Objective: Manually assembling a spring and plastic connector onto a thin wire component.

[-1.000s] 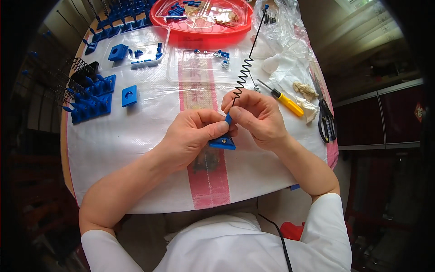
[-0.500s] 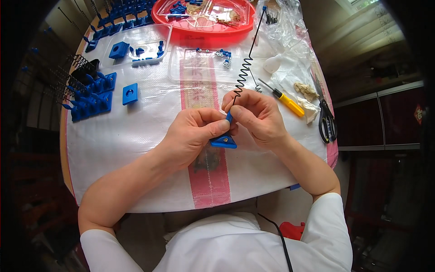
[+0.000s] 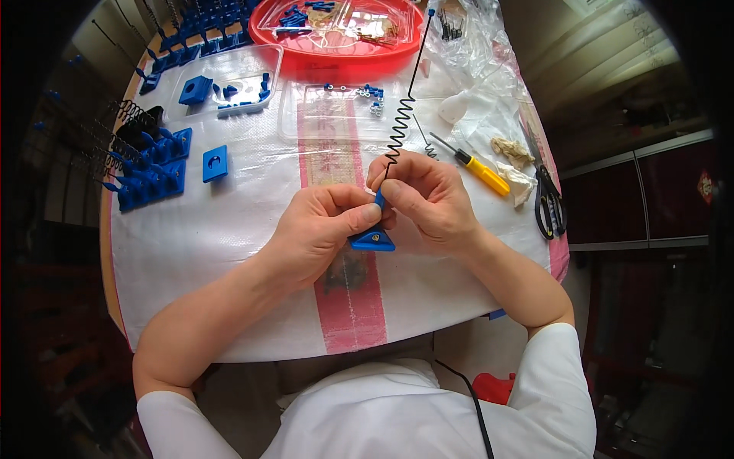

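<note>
Both hands are closed round one small assembly in front of me. My left hand (image 3: pixel 317 229) pinches the neck of a blue plastic stand (image 3: pixel 372 240), whose flared foot points toward me and shows a small brass-coloured fitting. My right hand (image 3: pixel 428 195) grips where the stand's top meets a black coiled wire (image 3: pixel 400 126); its fingertips partly hide the joint. The wire rises away from me, zigzags in the middle, then runs straight to a small blue tip (image 3: pixel 431 13). Left of the hands, apart from them, lies a square blue plate (image 3: pixel 215 164) with a round recess.
At left stand rows of blue stands (image 3: pixel 153 183) with coiled wires. Behind are clear trays (image 3: pixel 275 73) of small blue parts and a red basin (image 3: pixel 264 47). To the right lie a yellow-handled screwdriver (image 3: pixel 487 177), black-handled scissors (image 3: pixel 544 214), crumpled tissue (image 3: pixel 516 183) and plastic film (image 3: pixel 482 57).
The whole view has shifted slightly, so the table things sit a little further left. Both hands keep their grip on the stand and wire, with hardly any visible movement.
</note>
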`<action>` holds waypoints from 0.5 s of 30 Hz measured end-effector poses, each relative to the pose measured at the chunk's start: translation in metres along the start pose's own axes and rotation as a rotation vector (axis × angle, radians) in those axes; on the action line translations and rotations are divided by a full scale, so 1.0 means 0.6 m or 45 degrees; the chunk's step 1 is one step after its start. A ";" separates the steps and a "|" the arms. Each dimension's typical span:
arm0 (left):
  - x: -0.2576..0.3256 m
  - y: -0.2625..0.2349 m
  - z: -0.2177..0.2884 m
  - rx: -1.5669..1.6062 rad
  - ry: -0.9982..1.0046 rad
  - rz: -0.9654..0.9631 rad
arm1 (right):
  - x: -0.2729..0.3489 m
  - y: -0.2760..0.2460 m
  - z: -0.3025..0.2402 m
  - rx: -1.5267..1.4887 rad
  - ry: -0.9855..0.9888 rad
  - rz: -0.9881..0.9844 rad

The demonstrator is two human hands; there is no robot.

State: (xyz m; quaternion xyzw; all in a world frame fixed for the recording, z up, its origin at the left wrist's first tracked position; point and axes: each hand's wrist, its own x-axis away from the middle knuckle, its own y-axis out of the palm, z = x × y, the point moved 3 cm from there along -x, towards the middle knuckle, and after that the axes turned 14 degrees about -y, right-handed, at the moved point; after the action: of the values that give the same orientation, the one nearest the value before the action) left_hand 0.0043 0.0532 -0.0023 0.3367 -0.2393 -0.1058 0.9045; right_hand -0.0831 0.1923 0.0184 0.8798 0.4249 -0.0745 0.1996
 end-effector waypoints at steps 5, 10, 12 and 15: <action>-0.001 0.000 0.000 0.013 0.010 -0.012 | 0.001 0.000 -0.001 -0.016 0.017 -0.003; -0.002 -0.001 -0.002 0.022 0.030 -0.033 | 0.001 0.002 -0.004 0.000 0.032 -0.006; -0.001 -0.001 -0.001 0.008 0.026 -0.025 | 0.001 0.002 -0.003 -0.001 0.038 -0.008; -0.001 -0.001 0.000 0.001 0.024 -0.027 | 0.002 -0.001 0.001 0.005 0.017 -0.006</action>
State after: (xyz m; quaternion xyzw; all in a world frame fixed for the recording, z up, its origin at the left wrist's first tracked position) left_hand 0.0038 0.0534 -0.0030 0.3407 -0.2273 -0.1122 0.9054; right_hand -0.0828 0.1933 0.0171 0.8797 0.4281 -0.0697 0.1949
